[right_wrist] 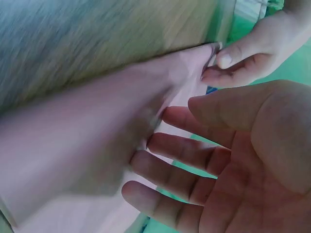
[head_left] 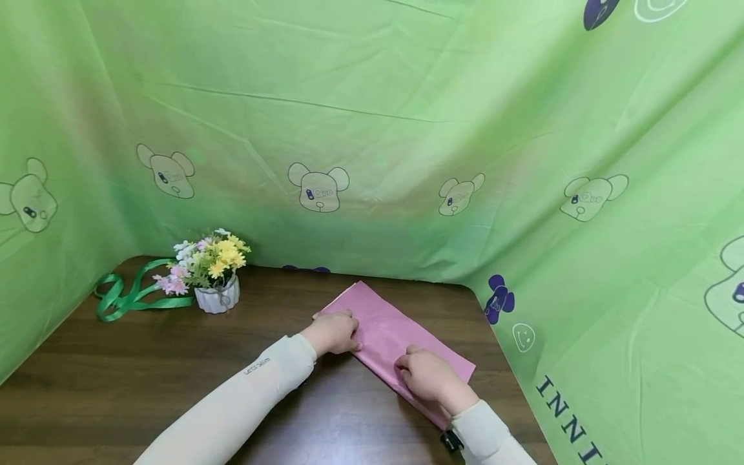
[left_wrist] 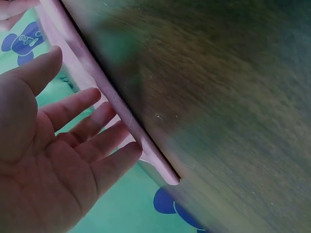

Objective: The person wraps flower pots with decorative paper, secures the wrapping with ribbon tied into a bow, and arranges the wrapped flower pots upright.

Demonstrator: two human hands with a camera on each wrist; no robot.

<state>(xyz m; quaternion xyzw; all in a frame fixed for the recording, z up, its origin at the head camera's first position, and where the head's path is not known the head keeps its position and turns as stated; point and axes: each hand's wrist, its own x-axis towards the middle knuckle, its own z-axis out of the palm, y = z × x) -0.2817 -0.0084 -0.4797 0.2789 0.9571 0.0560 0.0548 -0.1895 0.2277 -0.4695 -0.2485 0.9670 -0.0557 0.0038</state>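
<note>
A folded pink sheet of paper [head_left: 386, 329] lies slantwise on the table, with a rounded fold along its near left side. My left hand [head_left: 332, 332] rests at the sheet's far left part. Its fingertips touch the folded edge in the left wrist view, while the thumb [left_wrist: 46, 68] stands apart from them. Farther down the same fold, my right hand [head_left: 429, 373] lies over the paper. The right wrist view shows its fingers [right_wrist: 167, 177] extended and touching the sheet, the thumb lifted away. Part of the paper there is blurred.
At the back left, a white ribbed pot [head_left: 217, 296] holds yellow, pink and white flowers. A looped green ribbon [head_left: 119, 300] lies beside it. Green printed cloth [head_left: 372, 129] hangs around the brown wooden table [head_left: 116, 374] at the back and sides.
</note>
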